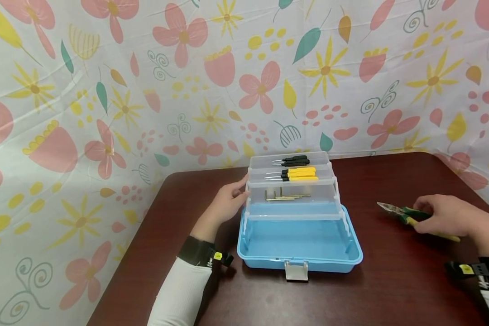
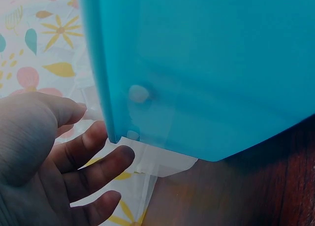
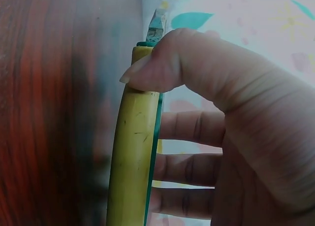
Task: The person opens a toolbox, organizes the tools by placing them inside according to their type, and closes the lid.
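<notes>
On the right, my right hand holds pliers with green and yellow handles, their metal nose pointing left. The right wrist view shows the thumb pressing a yellow handle, the fingers on the far side. My left hand is at the left side of a blue toolbox, fingertips against its clear tiered trays. In the left wrist view its fingers are loosely bent beside the blue wall. The toolbox stands with its trays raised, its blue bottom bare.
Black-handled screwdrivers lie in the top tray, yellow-handled screwdrivers in the middle one and several hex keys in the lowest. A latch hangs at the toolbox front. Behind the dark red table hangs a flowered cloth.
</notes>
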Motion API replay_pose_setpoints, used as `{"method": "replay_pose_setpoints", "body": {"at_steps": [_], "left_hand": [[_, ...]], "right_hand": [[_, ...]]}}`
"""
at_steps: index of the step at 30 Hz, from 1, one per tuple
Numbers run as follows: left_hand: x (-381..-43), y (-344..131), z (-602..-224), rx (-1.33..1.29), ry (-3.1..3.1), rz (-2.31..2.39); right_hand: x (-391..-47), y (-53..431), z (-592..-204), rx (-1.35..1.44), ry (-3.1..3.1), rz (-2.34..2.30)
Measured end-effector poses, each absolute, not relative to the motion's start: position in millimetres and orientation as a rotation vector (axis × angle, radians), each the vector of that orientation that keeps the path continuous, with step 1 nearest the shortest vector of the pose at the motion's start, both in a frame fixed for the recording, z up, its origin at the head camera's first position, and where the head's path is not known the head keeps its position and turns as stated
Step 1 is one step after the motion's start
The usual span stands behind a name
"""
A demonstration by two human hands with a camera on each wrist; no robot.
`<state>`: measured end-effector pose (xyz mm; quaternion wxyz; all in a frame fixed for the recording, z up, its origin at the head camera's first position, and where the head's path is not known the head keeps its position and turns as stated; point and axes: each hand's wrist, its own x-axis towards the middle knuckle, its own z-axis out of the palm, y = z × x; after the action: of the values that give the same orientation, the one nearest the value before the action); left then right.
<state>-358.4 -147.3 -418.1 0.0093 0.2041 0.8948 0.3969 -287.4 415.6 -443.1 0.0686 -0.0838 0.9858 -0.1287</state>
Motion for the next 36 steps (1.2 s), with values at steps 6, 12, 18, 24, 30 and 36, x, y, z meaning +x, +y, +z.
{"method": "replay_pose_setpoints", "body": {"at_steps": [6,12,18,24,30,36], "left_hand": [[-359.0,-147.1,-419.4,0.637,2.802,1.242],[-358.8,-147.2,-418.6,0.635,2.793,1.249],[-358.7,-147.1,-417.9,0.627,2.787,1.245],[-359.2,-147.2,-418.0,0.643,2.789,1.238],[-358.8,-147.1,-417.6,0.641,2.784,1.239],[-359.0,-147.6,-418.9,0.64,2.781,1.251]], "right_hand": [[-284.8,409.0,-439.3,-0.264,2.983,-0.437],[-282.4,403.6,-434.3,-0.313,3.003,-0.496],[-278.6,395.2,-425.6,-0.334,2.977,-0.603],[-274.7,388.4,-418.6,-0.337,2.953,-0.645],[-272.0,381.3,-412.4,-0.349,2.949,-0.68],[-268.7,375.5,-404.3,-0.381,2.937,-0.703]]}}
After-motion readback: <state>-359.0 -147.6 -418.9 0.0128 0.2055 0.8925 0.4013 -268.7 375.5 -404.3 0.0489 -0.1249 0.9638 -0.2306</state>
